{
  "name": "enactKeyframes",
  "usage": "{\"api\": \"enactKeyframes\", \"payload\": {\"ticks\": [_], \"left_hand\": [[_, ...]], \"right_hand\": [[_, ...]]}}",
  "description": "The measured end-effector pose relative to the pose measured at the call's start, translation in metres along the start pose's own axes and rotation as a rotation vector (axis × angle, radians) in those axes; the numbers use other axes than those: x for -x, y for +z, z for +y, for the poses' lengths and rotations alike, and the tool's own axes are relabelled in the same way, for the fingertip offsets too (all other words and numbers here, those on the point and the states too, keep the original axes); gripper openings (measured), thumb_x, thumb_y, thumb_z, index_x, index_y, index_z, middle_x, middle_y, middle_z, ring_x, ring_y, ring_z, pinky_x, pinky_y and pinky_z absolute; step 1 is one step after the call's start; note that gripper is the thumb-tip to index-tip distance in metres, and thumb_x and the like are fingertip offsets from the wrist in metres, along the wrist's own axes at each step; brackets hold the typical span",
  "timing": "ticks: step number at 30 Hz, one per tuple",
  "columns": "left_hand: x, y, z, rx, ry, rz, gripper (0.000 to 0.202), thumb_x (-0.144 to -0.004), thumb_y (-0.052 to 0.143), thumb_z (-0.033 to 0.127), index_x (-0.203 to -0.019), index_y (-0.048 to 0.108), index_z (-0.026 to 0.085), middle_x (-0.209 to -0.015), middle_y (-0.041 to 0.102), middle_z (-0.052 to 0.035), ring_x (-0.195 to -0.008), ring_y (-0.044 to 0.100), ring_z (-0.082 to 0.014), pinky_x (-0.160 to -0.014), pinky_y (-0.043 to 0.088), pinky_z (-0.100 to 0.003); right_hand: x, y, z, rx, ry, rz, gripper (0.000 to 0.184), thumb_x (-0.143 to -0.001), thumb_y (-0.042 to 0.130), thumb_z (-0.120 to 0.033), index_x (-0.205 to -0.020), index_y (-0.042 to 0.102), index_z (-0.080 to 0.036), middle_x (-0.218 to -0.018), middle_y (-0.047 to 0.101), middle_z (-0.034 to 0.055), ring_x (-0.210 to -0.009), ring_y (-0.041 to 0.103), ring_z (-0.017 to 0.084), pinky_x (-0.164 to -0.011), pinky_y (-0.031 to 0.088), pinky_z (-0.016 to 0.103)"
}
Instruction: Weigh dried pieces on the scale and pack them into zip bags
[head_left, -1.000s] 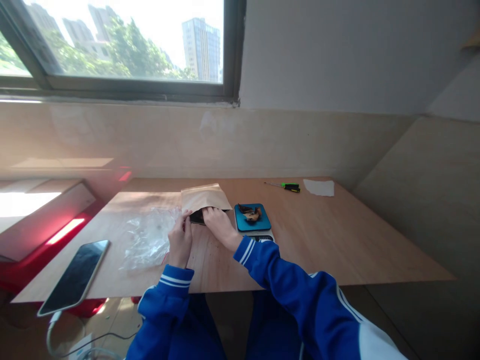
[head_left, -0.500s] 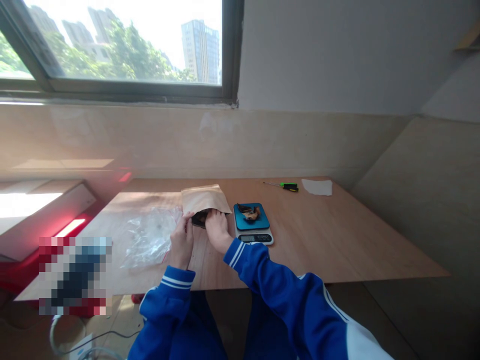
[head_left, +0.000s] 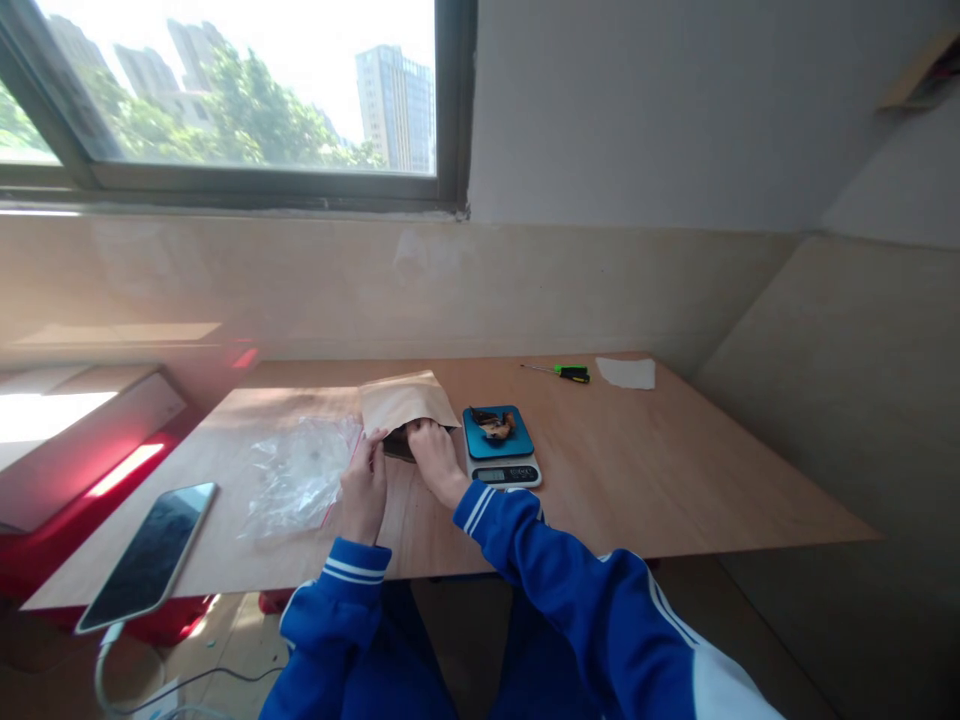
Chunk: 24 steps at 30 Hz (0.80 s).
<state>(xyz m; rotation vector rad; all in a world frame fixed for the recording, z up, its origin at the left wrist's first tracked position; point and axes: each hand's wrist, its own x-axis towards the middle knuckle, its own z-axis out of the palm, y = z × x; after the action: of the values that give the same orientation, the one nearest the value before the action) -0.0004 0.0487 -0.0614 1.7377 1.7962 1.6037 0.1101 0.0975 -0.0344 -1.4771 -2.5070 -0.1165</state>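
Observation:
A brown paper bag [head_left: 409, 398] lies on the table with its dark mouth facing me. My left hand [head_left: 364, 488] pinches the left corner of that mouth. The fingers of my right hand [head_left: 435, 455] reach into the opening, so their tips are hidden and I cannot tell whether they hold anything. Just to the right of the bag is a kitchen scale [head_left: 517, 446] with a blue top and a small display. On it rest some dark brown, curled dried pieces [head_left: 496, 425].
A crumpled clear plastic bag [head_left: 304, 475] lies left of the paper bag. At the table's left edge is a phone [head_left: 150, 560] with a cable plugged in. A green-and-black screwdriver [head_left: 571, 373] and a white paper piece [head_left: 626, 373] lie at the back of the wooden table [head_left: 660, 480].
The view has shifted slightly, moving the table items a little left in the picture. Both hands stay at the paper bag; the right hand's fingers remain inside its mouth.

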Motion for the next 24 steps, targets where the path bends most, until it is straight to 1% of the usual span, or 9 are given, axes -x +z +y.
{"api": "enactKeyframes", "payload": {"ticks": [4,6,10,15,19,21,24], "left_hand": [[0.0,-0.001,0.006,0.015,0.002,0.006,0.027,-0.092,0.041,0.031,-0.107,0.061,0.02,-0.116,0.067,-0.0094,-0.11,0.062,-0.0239,-0.094,0.048,-0.041],[0.0,-0.002,0.008,0.015,0.001,0.008,0.027,-0.092,0.041,0.031,-0.107,0.061,0.021,-0.116,0.068,-0.0088,-0.109,0.063,-0.0236,-0.094,0.049,-0.04],[0.0,-0.004,0.006,-0.012,-0.02,0.01,0.028,-0.091,0.041,0.03,-0.11,0.061,0.021,-0.115,0.068,-0.0084,-0.106,0.064,-0.0239,-0.09,0.051,-0.039],[0.002,-0.006,0.005,-0.013,-0.011,-0.004,0.03,-0.092,0.041,0.033,-0.113,0.06,0.022,-0.114,0.068,-0.0078,-0.105,0.065,-0.0231,-0.088,0.051,-0.038],[0.002,-0.007,0.006,-0.009,0.001,0.005,0.029,-0.092,0.042,0.032,-0.111,0.062,0.022,-0.112,0.069,-0.0063,-0.104,0.065,-0.0222,-0.089,0.051,-0.037],[0.001,-0.008,0.006,-0.014,-0.002,0.0,0.029,-0.091,0.043,0.03,-0.111,0.062,0.021,-0.111,0.07,-0.0064,-0.103,0.065,-0.0225,-0.088,0.051,-0.037],[-0.001,-0.009,0.005,-0.007,-0.011,-0.019,0.029,-0.091,0.044,0.03,-0.111,0.062,0.021,-0.111,0.07,-0.007,-0.103,0.066,-0.023,-0.088,0.051,-0.037]], "right_hand": [[0.006,-0.003,-0.001,0.017,0.027,0.038,0.033,-0.092,0.035,-0.004,-0.12,0.053,-0.006,-0.112,0.06,0.0223,-0.101,0.061,0.026,-0.085,0.051,0.038],[0.008,-0.005,-0.003,0.017,0.008,0.044,0.032,-0.092,0.037,-0.005,-0.12,0.055,-0.005,-0.113,0.06,0.0222,-0.104,0.059,0.027,-0.087,0.05,0.038],[0.011,-0.008,-0.004,-0.003,-0.052,0.047,0.029,-0.091,0.041,-0.006,-0.112,0.06,-0.003,-0.114,0.059,0.0217,-0.108,0.057,0.028,-0.09,0.048,0.037],[0.014,-0.011,0.006,-0.057,-0.118,0.071,0.031,-0.09,0.04,-0.003,-0.116,0.058,-0.005,-0.116,0.059,0.0194,-0.107,0.058,0.027,-0.091,0.047,0.037],[0.018,-0.011,0.014,-0.117,-0.147,0.104,0.026,-0.092,0.042,-0.007,-0.113,0.057,-0.008,-0.111,0.062,0.0147,-0.104,0.058,0.023,-0.091,0.047,0.034],[0.02,-0.011,0.017,-0.203,-0.145,0.121,0.02,-0.092,0.046,-0.011,-0.108,0.058,-0.01,-0.108,0.063,0.0123,-0.102,0.059,0.022,-0.09,0.047,0.033],[0.023,-0.012,0.022,-0.465,-0.144,0.142,0.009,-0.09,0.053,-0.014,-0.097,0.059,-0.013,-0.102,0.064,0.0098,-0.098,0.061,0.019,-0.087,0.048,0.03]]}}
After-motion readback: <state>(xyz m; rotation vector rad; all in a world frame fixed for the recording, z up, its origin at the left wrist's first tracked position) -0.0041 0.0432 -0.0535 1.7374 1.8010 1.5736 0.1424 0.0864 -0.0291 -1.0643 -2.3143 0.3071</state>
